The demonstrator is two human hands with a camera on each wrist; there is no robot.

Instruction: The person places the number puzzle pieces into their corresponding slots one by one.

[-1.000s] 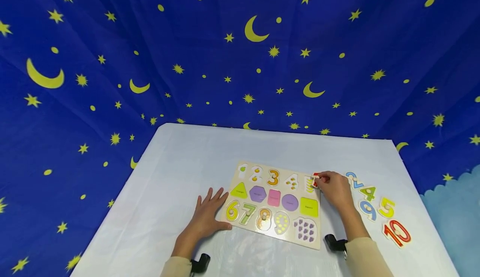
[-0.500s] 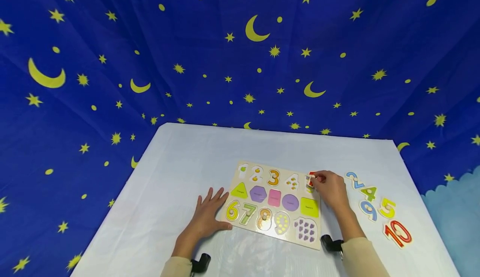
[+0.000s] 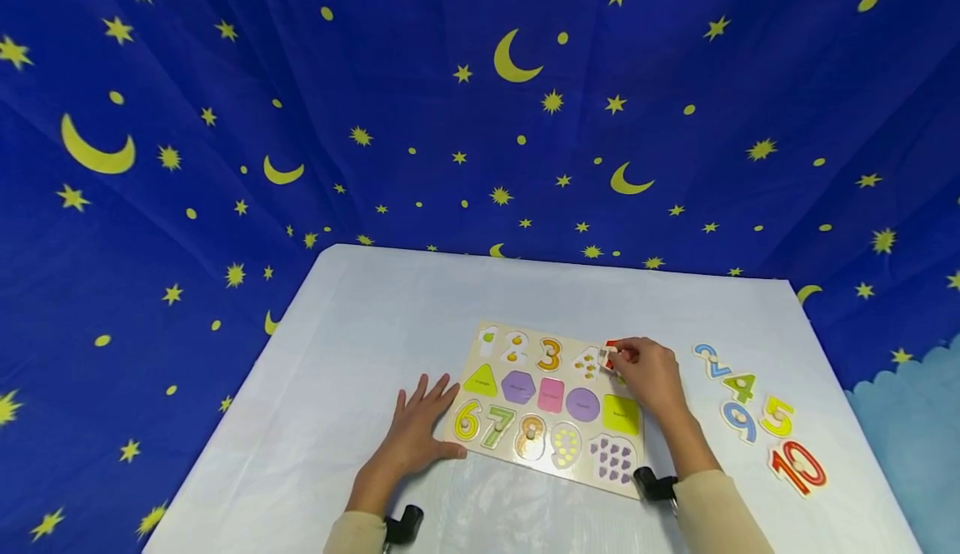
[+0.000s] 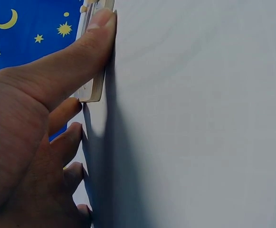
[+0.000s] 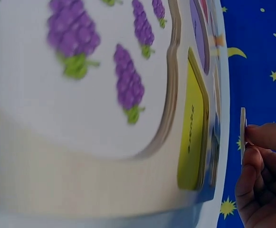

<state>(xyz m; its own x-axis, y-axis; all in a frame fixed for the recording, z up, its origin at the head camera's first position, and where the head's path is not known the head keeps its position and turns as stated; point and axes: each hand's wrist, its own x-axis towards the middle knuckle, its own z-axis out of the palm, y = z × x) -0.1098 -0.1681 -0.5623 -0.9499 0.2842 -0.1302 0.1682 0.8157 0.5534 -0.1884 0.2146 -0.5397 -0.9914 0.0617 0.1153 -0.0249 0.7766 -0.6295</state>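
Note:
A wooden number puzzle board (image 3: 546,463) lies flat on the table. My right hand (image 3: 651,373) pinches a red number piece (image 3: 606,357) above the board's top right part, beside the slot printed with a 4. The fingers hide most of its shape; in the right wrist view it shows edge-on as a thin slab (image 5: 242,135). My left hand (image 3: 420,431) is spread at the board's left end, its thumb (image 4: 80,61) on the board's edge. Seated in the board are the orange 3 (image 3: 550,355), yellow 6 (image 3: 467,421), green 7 (image 3: 498,427) and orange 8 (image 3: 531,436).
Right of the board lie loose number pieces: a blue 2 (image 3: 711,361), green 4 (image 3: 741,387), blue 9 (image 3: 738,422), yellow 5 (image 3: 777,416) and red 10 (image 3: 798,467). A blue star-and-moon cloth (image 3: 420,104) hangs behind the white table (image 3: 375,312).
My right hand has moved left over the board with the red number piece, from the right edge across the slot at the top right. My left hand stays in place.

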